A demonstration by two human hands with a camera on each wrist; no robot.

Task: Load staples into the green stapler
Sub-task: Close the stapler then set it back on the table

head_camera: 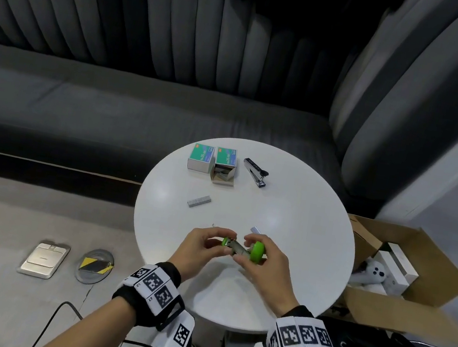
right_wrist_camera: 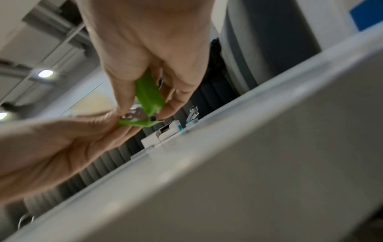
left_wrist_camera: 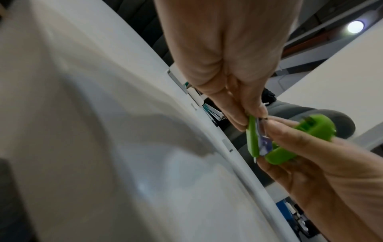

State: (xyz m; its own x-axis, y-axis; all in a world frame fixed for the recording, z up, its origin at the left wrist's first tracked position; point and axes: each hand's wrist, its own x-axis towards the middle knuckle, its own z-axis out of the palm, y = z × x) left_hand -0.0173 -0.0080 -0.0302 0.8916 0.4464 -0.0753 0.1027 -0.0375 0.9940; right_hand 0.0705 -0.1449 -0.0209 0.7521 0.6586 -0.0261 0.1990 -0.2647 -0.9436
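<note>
While both hands hold it just above the near part of the round white table point(head_camera: 290, 214), the green stapler point(head_camera: 242, 248) hangs swung open: a rounded bright green cap sits at its right end, a thin green base strip at its left, and a bare metal channel runs between them. The right hand point(head_camera: 262, 265) curls its thumb and fingers round the cap end. The left hand point(head_camera: 200, 244) pinches the base end between thumb and fingertips (the wrist views show both grips closed on the green plastic, with the shiny metal part exposed at the middle). Whether staples lie in the channel I cannot tell. Beyond the stapler on the table lies a loose strip of staples point(head_camera: 199, 201); farther still stand two staple boxes point(head_camera: 213, 160), the right one open, with a black stapler point(head_camera: 255, 172) to their right. A short staple piece point(head_camera: 255, 230) lies just beyond the right hand.
</note>
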